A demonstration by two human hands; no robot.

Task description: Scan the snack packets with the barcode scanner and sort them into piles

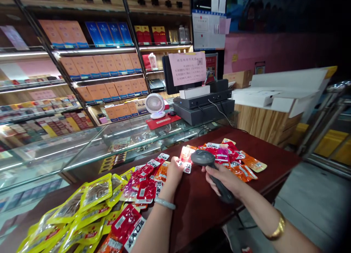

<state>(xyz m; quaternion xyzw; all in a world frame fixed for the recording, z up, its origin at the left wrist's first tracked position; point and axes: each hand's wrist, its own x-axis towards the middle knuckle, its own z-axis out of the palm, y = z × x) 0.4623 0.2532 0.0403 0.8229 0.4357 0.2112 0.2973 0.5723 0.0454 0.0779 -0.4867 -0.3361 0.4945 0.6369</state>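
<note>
My left hand (175, 170) is closed on the edge of a small red-and-white snack packet (187, 156), which is lit brightly. In my right hand (223, 180) is a dark grey handheld barcode scanner (203, 158), its head just over that packet. Red and orange snack packets (146, 189) lie in a pile to the left of my left hand. More such packets (241, 169) are spread beyond the scanner on the right. Yellow-edged clear packets (95, 192) are heaped at the lower left.
A dark red-brown table (197, 216) carries the packets. Behind it runs a glass display counter (90, 147) with a white fan (155, 104) and a black cash drawer (204, 108). A cable hangs near the table's front edge. Stocked shelves (106, 48) rise behind.
</note>
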